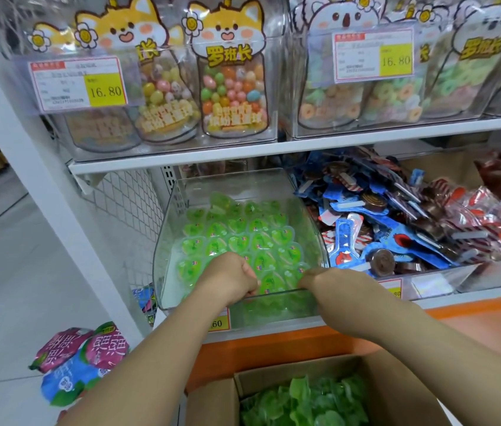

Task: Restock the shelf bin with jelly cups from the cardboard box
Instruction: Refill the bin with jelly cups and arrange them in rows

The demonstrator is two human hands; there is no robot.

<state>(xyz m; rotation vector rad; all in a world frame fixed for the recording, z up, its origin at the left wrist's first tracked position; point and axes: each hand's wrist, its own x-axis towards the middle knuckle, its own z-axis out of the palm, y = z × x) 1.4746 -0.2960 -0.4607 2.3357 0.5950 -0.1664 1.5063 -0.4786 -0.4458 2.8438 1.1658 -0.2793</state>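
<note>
The left hand (230, 276) is knuckles-up at the front edge of the shelf bin (169, 241), its fingers curled down into the front row of green jelly cups (243, 238). The back of the hand hides the fingertips, so it cannot be told whether they grip a cup or only press on one. At its 3 o'clock and just apart from it, the right hand (332, 282) also reaches over the front wall, its fingers bunched and pointing toward 9 o'clock at the front right cups. Its hold is just as unclear.

The cups lie lid-up in overlapping rows that run from 9 to 3 o'clock. They fill the clear bin from the hands back toward 12 o'clock, where a few are heaped more loosely.

The open cardboard box (212, 404) sits at 6 o'clock from both hands, below the shelf edge, with spare cups (307, 401) in a loose pile. It lies mostly under the right forearm, so the right hand looks the nearer for the next reach, straight back and down.

A neighbouring bin of blue lollipop packs (375, 222) stands at 3 o'clock, and snack packets (80, 361) lie on the floor at 8 o'clock.
</note>
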